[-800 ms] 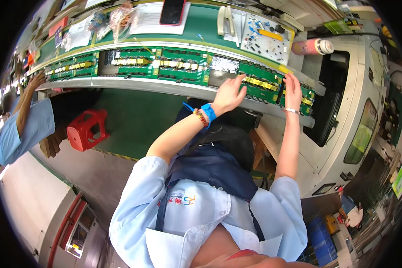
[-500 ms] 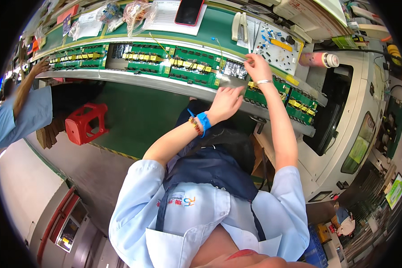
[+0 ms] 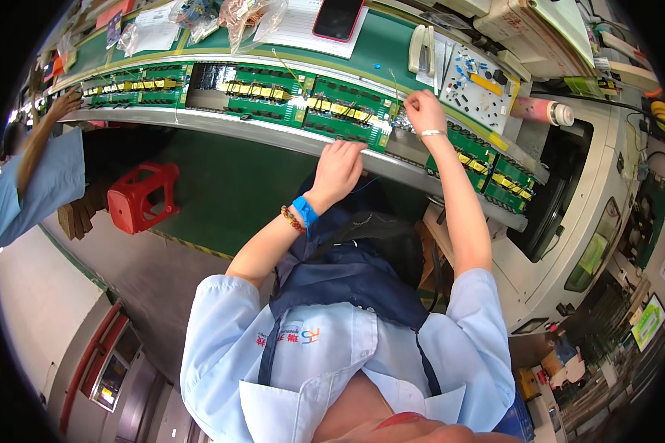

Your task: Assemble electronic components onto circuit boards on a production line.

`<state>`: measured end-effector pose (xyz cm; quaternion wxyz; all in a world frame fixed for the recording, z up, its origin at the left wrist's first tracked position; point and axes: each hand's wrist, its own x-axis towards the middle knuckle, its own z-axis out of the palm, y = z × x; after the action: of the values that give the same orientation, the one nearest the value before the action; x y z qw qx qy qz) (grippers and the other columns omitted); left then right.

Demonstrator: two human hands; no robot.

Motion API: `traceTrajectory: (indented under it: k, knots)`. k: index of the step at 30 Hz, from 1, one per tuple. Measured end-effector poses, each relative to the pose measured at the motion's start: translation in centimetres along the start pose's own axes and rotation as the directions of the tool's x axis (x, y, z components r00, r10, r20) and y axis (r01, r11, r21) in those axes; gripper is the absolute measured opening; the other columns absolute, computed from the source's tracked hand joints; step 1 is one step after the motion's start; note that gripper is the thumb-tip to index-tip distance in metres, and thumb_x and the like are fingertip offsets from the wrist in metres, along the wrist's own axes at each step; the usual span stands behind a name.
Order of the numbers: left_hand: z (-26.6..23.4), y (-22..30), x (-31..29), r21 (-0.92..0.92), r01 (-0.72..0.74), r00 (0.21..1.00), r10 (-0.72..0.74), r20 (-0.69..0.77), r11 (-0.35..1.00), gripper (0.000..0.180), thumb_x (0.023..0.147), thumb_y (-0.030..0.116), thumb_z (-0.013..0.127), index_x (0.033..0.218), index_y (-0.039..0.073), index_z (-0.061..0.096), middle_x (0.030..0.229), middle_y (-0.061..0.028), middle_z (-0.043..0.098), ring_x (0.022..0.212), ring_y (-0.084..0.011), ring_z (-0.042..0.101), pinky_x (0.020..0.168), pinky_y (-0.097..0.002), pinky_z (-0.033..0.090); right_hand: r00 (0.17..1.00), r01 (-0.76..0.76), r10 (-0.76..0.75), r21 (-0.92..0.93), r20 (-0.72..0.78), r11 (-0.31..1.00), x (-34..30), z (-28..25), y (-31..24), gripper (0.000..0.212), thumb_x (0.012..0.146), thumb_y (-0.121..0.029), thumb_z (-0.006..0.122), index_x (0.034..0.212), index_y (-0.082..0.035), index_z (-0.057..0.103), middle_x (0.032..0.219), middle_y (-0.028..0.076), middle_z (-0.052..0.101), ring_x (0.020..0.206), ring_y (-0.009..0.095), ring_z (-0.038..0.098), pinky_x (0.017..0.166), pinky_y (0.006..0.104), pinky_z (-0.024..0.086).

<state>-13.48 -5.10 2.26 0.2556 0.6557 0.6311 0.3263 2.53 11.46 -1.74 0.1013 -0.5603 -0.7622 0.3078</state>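
A row of green circuit boards (image 3: 343,127) with yellow and black parts lies along a metal-railed conveyor (image 3: 273,122). My left hand (image 3: 336,171) is at the near rail, its fingers bent together at the near edge of the middle board. Whether it grips the board's edge cannot be made out. My right hand (image 3: 425,114) is closed in a pinch just past that board's right end, over the gap before the following board (image 3: 465,157). Anything between its fingertips is too small to name. A thin yellowish wire (image 3: 394,85) rises beside it.
Behind the conveyor lie a phone (image 3: 338,19), papers, bagged wires (image 3: 245,18) and a tray of small parts (image 3: 480,83). A pink bottle (image 3: 543,111) lies beside a large pale machine (image 3: 547,295) on the right. At left are a co-worker's hand (image 3: 65,103) and a red stool (image 3: 142,198).
My left hand has moved left along the near rail, from the gap to the middle board. My right hand has moved left relative to the boards, nearer the middle board's right end. The view has shifted slightly.
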Motion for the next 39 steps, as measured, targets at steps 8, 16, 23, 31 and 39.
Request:
traceTrajectory:
  k: [8,16,23,31,39]
  knots:
    - [-0.2,-2.2,0.6,0.116,-0.044,0.999,0.045,-0.009,0.992,0.022,0.075,0.001,0.051,0.096,0.005,0.053,0.101,-0.0059,0.060,0.096,-0.0241,0.052,0.083,-0.0380,0.037,0.682,-0.723,0.263,0.684,0.682,0.100,-7.5,1.5,-3.1,0.022,0.089,-0.019,0.050,0.105,-0.006,0.058,0.057,-0.006,0.037,0.040,0.001,0.024,0.036,0.0184,0.017]
    - [0.5,-2.7,1.0,0.105,-0.049,0.996,0.041,0.073,0.993,0.023,0.075,0.002,0.049,0.098,0.003,0.050,0.097,-0.0065,0.060,0.099,-0.0252,0.050,0.085,-0.0406,0.035,0.599,-0.781,0.217,0.622,0.771,-0.052,-7.4,4.2,-3.4,0.027,0.090,-0.023,0.048,0.109,-0.005,0.056,0.056,-0.004,0.036,0.039,0.002,0.023,0.034,0.0196,0.015]
    - [0.6,-2.7,1.5,0.184,-0.072,0.968,0.024,0.249,0.980,0.024,0.074,0.007,0.048,0.098,0.003,0.050,0.091,-0.0088,0.058,0.099,-0.0256,0.049,0.087,-0.0421,0.033,0.668,-0.741,0.344,0.631,0.660,0.228,-7.5,3.1,-4.0,0.025,0.089,-0.022,0.048,0.105,-0.007,0.058,0.059,-0.004,0.043,0.041,0.003,0.029,0.036,0.0194,0.018]
    - [-3.0,-4.7,2.3,0.084,-0.128,0.991,0.126,0.037,0.988,0.028,0.072,0.004,0.050,0.100,0.003,0.053,0.092,-0.0123,0.056,0.093,-0.0293,0.051,0.085,-0.0397,0.039,0.998,-0.066,0.048,0.448,0.051,0.892,-9.4,3.4,-3.5,0.019,0.083,-0.013,0.052,0.098,-0.004,0.060,0.085,0.010,0.059,0.080,0.023,0.056,0.071,0.0318,0.045]
    - [-4.8,-6.5,1.7,0.071,-0.119,0.969,0.100,0.224,0.990,0.028,0.072,0.005,0.048,0.100,0.002,0.053,0.091,-0.0125,0.057,0.091,-0.0294,0.051,0.082,-0.0394,0.039,0.966,0.218,-0.246,0.266,0.078,0.939,-9.1,5.4,-6.1,0.029,0.079,-0.011,0.053,0.106,-0.001,0.055,0.105,0.013,0.054,0.098,0.031,0.050,0.086,0.0370,0.041]
